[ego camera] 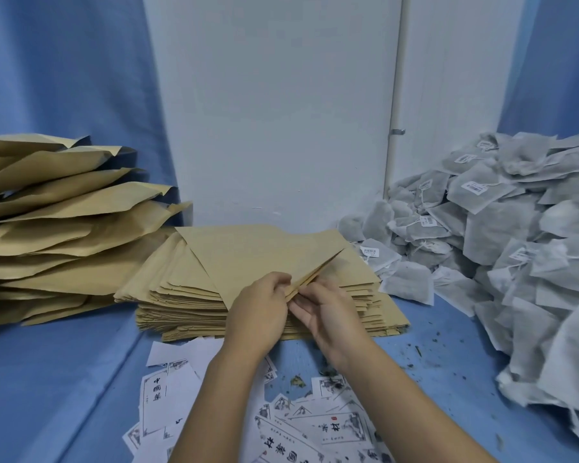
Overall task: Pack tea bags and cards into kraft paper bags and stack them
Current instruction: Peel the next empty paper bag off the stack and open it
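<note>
We had our left hand [259, 310] and right hand [326, 317] both pinching the mouth of one flat tan kraft paper bag [264, 259], prying it apart just above the stack of empties [181, 292], probably for filling. Grey mesh tea bags [515, 228] were heaped on the right, printed white cards [318, 427] closest to us, and puffy filled-looking bags [64, 215] on the left, all within easy reach.

Bare blue counter [47, 379] lies open at lower left; tea bags [515, 245] crowd the right, filled bags [47, 228] the left.
</note>
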